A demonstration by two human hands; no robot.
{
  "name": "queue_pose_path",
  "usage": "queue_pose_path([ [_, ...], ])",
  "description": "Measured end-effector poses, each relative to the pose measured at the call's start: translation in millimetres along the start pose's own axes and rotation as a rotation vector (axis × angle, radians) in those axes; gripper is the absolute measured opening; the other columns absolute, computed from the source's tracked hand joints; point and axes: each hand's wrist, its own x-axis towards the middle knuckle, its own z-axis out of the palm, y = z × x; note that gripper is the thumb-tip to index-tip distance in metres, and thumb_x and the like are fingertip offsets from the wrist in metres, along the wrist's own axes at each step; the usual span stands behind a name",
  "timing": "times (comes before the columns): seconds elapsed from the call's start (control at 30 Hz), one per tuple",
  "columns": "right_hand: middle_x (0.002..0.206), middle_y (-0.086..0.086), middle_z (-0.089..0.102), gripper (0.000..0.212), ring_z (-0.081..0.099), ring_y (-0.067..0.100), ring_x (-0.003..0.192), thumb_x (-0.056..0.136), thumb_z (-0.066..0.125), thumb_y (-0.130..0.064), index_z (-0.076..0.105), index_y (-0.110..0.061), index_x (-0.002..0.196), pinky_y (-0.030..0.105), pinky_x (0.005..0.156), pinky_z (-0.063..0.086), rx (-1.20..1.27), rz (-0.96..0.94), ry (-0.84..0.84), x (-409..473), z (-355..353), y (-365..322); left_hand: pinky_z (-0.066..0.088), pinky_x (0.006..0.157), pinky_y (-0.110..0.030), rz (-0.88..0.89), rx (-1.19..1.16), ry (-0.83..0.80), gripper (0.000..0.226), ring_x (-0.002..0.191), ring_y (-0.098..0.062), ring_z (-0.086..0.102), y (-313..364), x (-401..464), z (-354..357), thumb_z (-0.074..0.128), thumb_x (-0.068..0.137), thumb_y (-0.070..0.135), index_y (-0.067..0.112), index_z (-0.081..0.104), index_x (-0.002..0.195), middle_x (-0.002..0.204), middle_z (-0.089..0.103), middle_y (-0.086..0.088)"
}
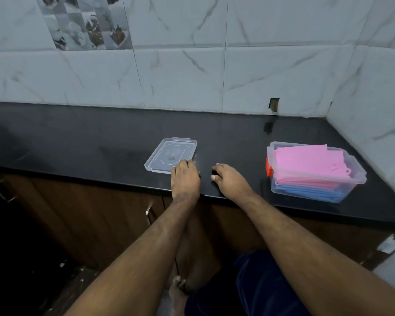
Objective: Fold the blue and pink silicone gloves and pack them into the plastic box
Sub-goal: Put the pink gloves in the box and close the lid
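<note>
Dim, cool light over my counter (100, 144); soft glare off its black top near the corner; cabinets (78, 213) below sink into shadow; wide-angle bending at the edges.

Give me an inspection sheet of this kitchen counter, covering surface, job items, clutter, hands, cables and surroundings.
Surface: glossy black counter, reflective.
Job's things: clear plastic box at right, open, packed with folded pink gloves on top of blue gloves; red latch on its left end. Clear lid lies flat on the counter, apart from the box.
Clutter: nothing seen.
Hands: left hand rests its fingers on the lid's near corner; right hand rests on the counter beside it, holding nothing.
Cables: nothing seen.
Surroundings: marble-look wall tiles with a small cut-out hole; brown cabinets with metal handles below.
</note>
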Motion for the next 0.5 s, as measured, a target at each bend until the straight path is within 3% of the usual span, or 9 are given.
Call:
queue_pose_path([
  [0.07, 0.148, 0.003, 0.052, 0.039, 0.045, 0.022, 0.137, 0.104, 0.054, -0.031, 0.058, -0.013, 0.138, 0.037, 0.113, 0.037, 0.023, -0.013, -0.014, 7, -2, 7, 0.042, 0.103, -0.037, -0.042, -0.010, 0.028, 0.033, 0.123, -0.027, 0.053, 5, 8, 2, 0.048, 0.105, 0.019, 0.007, 0.047, 0.137, 0.131, 0.055, -0.011],
  [0.17, 0.138, -0.002, 0.061, 0.035, 0.053, 0.019, 0.128, 0.100, 0.058, -0.036, 0.064, -0.018, 0.129, 0.036, 0.106, 0.043, 0.060, 0.004, 0.074, 11, 0, 14, 0.046, 0.094, -0.037, -0.105, 0.034, 0.053, 0.026, 0.114, -0.027, 0.053, 8, 16, 4, 0.041, 0.103, 0.007, 0.008, 0.056, 0.124, 0.122, 0.056, -0.012],
  [0.27, 0.125, -0.004, 0.066, 0.026, 0.059, 0.017, 0.117, 0.099, 0.060, -0.036, 0.069, -0.021, 0.118, 0.034, 0.097, 0.046, 0.062, 0.022, 0.134, 16, 5, 15, 0.045, 0.091, -0.038, -0.123, 0.078, 0.070, 0.028, 0.110, -0.028, 0.055, 12, 20, 6, 0.039, 0.098, 0.003, 0.011, 0.059, 0.115, 0.116, 0.060, -0.011],
  [0.5, 0.108, -0.002, 0.067, 0.017, 0.062, 0.022, 0.099, 0.100, 0.054, -0.026, 0.068, -0.017, 0.103, 0.040, 0.085, 0.052, 0.014, 0.023, 0.167, 16, 2, 8, 0.046, 0.090, -0.036, -0.119, 0.146, 0.046, 0.027, 0.105, -0.026, 0.058, 15, 20, 4, 0.039, 0.098, 0.001, 0.007, 0.058, 0.117, 0.113, 0.064, -0.011],
])
